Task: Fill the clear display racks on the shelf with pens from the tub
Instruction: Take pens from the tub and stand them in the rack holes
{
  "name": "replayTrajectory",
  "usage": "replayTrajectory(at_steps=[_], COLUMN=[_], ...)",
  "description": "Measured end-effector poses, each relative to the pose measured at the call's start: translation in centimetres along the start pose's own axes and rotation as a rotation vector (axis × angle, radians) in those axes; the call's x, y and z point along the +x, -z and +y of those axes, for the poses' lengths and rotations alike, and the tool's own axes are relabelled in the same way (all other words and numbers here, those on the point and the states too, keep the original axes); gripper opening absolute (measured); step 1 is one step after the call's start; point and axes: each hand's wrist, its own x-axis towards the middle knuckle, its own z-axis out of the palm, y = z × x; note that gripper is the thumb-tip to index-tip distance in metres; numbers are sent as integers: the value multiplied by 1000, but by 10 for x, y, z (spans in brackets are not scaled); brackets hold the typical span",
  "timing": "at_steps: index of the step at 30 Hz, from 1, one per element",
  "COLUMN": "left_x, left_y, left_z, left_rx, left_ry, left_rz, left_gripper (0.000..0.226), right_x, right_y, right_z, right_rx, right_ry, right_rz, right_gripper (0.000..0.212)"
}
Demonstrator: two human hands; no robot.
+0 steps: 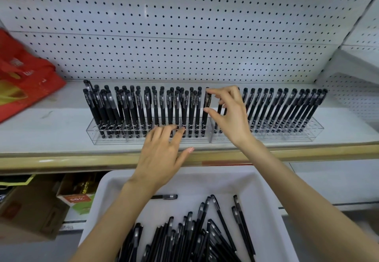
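Black pens (143, 108) (red bag (22, 77))

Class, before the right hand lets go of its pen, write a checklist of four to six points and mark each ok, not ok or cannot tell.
1. The right hand pinches the pen: ok.
2. The pen stands roughly upright like its neighbours: ok.
3. The pen tip is seated in the left rack: cannot tell.
4. The left hand rests against the left rack: ok.
5. More pens wait in the tub: ok.
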Motion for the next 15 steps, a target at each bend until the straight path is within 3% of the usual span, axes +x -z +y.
replayTrajectory(at_steps=[10, 15], left_x=[-1, -10], left_y=[9, 22], left_z=[-1, -1], left_rx=[21, 44], left_ry=[-38, -76], left_rz=[-41, -22], left_gripper=[69, 67], right_x=[0, -10], right_y=[9, 27], right_z=[-1, -7], right_rx=[-73, -307], right_ry=[1, 145], right_rz=[-62, -107], right_gripper=[58, 52])
